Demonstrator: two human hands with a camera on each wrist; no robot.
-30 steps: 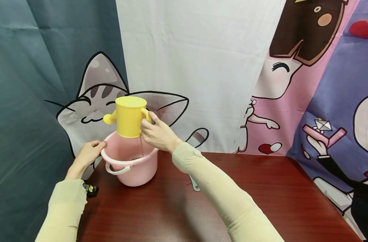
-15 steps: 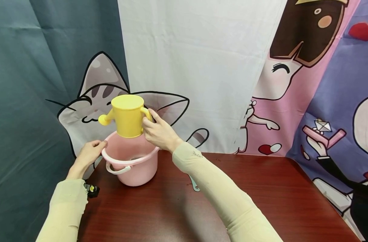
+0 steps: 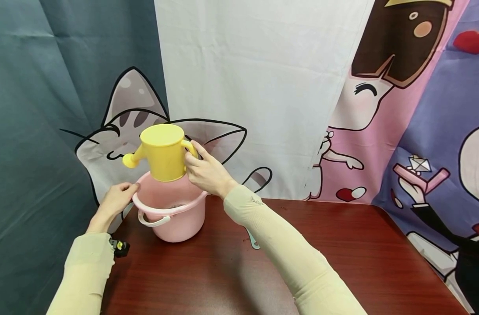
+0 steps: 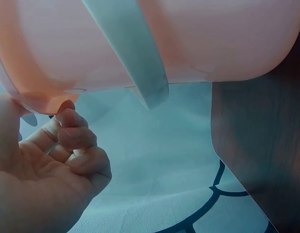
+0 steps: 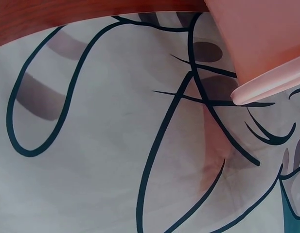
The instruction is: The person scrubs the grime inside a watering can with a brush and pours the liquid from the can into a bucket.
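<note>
My right hand [image 3: 209, 173] grips the handle of a yellow watering can [image 3: 163, 153]. The can hangs over the pink bucket [image 3: 180, 223], its spout pointing left and slightly lowered. At the bucket's left rim my left hand [image 3: 115, 201] pinches the edge. In the left wrist view the thumb of that left hand [image 4: 52, 170] reaches the rim, and its fingers are curled beneath. A pale bail handle [image 4: 135, 53] hangs down the bucket's side. Only the bucket [image 5: 271, 43] shows in the right wrist view; neither the right hand nor the can appears there. Something small and greyish lies low inside the bucket.
The bucket stands at the back left of a dark red wooden table [image 3: 322, 245]. A pale green handle end [image 3: 252, 239] sticks out from behind the right forearm. A printed cloth [image 3: 255, 87] hangs behind the table.
The watering can has moved a little left, and its spout has dropped slightly. A thin stream under the can a second ago is no longer visible. My left hand keeps its hold.
</note>
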